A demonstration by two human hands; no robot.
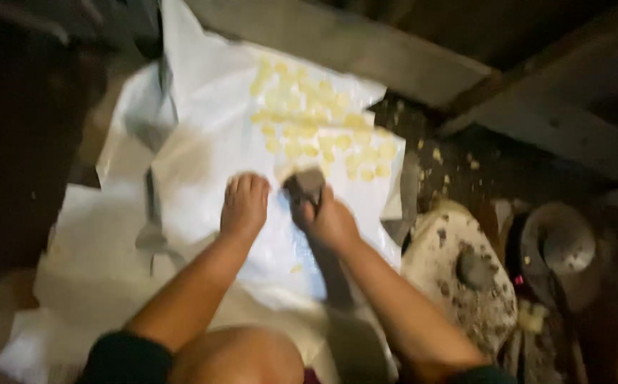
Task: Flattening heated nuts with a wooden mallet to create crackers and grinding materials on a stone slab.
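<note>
From the left, I see my left hand [244, 205] lying flat and released on the white plastic sheet [202, 163], fingers spread, holding nothing. Just beside it my right hand [330, 222] is clenched around a dark grey lump [305, 186] — the lump presses on the sheet at the near edge of the small yellow pieces [316, 124], which lie in rows beyond. Farther right stands a pale, speckled round block [458, 274], then a round metal bowl [560, 245] — both blurred.
</note>
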